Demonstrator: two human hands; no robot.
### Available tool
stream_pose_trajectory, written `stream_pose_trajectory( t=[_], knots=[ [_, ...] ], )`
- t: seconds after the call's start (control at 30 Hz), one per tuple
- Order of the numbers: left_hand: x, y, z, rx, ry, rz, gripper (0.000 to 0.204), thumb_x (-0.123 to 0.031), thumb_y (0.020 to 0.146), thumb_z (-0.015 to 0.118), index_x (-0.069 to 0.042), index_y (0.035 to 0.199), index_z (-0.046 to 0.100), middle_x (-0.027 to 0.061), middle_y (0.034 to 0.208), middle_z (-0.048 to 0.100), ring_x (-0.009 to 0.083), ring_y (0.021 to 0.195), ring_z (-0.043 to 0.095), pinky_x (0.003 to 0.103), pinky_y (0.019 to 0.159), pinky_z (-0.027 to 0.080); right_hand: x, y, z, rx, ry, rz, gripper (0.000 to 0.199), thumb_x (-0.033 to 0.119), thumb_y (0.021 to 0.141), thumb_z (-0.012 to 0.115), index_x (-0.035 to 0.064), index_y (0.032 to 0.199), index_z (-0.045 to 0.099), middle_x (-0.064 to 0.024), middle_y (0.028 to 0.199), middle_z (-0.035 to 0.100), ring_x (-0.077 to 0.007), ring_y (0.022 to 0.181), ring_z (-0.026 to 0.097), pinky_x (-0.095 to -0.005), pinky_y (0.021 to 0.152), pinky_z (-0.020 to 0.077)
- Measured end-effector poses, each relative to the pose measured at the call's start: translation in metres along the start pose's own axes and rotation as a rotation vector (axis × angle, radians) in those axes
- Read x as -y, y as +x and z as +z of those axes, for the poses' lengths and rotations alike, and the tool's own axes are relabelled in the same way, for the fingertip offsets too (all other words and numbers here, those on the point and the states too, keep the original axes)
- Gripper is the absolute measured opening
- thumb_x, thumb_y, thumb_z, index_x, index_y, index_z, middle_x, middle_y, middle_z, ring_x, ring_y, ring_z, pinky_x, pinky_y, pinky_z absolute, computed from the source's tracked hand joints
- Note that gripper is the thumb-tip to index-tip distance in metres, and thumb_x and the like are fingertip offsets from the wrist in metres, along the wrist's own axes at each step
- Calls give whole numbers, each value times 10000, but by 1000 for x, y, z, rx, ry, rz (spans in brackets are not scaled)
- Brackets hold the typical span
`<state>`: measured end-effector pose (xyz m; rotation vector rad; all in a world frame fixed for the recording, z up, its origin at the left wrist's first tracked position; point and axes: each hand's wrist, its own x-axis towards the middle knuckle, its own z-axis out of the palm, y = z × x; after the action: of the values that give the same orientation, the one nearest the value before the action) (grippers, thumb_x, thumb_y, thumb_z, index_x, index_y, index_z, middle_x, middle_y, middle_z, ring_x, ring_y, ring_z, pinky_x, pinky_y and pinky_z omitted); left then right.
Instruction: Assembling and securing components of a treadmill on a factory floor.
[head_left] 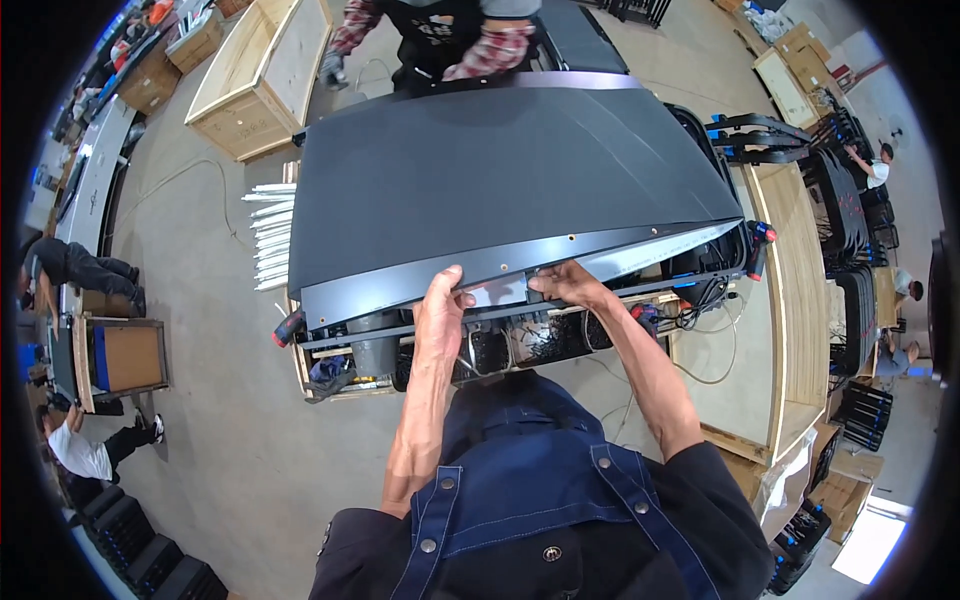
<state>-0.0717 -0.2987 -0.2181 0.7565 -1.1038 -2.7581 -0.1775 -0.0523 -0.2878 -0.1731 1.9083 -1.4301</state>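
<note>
2 bare hands gripped the near edge of a large dark panel lying flat across a wooden crate frame. The left hand curled over the rim, thumb on top and fingers tucked beneath, clamped on the edge. The right hand pinched the same rim just beside it, fingers flat along the metal strip. At the far edge, a co-worker's gloved hand reached toward the panel. Black cables and dark housings showed under the panel.
</note>
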Motion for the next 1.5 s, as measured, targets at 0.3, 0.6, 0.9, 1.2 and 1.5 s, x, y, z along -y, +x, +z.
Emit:
stream_pose_trajectory(
  t=[0.3,0.6,0.9,1.2,1.5],
  knots=[
    [21,5,-8,-67,-112,77,140,-168,909,636,-78,1009,675,31,945,709,165,839,665,292,598,442,-36,-19,-26,-174,40,-116,384,145,888,752,27,1233,631,-115,1076,708,-264,947,680,-396,836,549],
    [48,3,-25,-421,-182,172,289,-352,1024,556,-76,1090,608,65,914,694,179,705,675,256,533,465,-81,-102,-297,-559,995,-330,367,280,993,651,44,1273,624,-116,1262,656,-228,1215,590,-415,1038,493],
    [50,-18,-72,-700,69,267,319,-321,991,658,-21,1061,576,83,886,658,172,687,682,270,593,583,-31,-168,-304,-570,336,-46,470,427,974,653,-40,1016,676,-105,891,716,-156,715,678,-273,561,518],
    [58,-30,-67,-563,175,229,314,-329,986,668,-31,1030,578,90,942,681,186,809,684,336,761,574,-80,-156,-317,-763,-198,161,572,551,946,651,11,758,616,-8,560,521,-101,414,470,-255,374,331],
    [48,-40,-89,-586,550,196,410,-413,986,616,-12,899,604,90,697,668,182,600,661,315,622,556,-103,-159,-297,-704,-250,104,577,532,983,604,-45,952,619,-55,669,602,-133,441,587,-242,362,415]
  ],
)
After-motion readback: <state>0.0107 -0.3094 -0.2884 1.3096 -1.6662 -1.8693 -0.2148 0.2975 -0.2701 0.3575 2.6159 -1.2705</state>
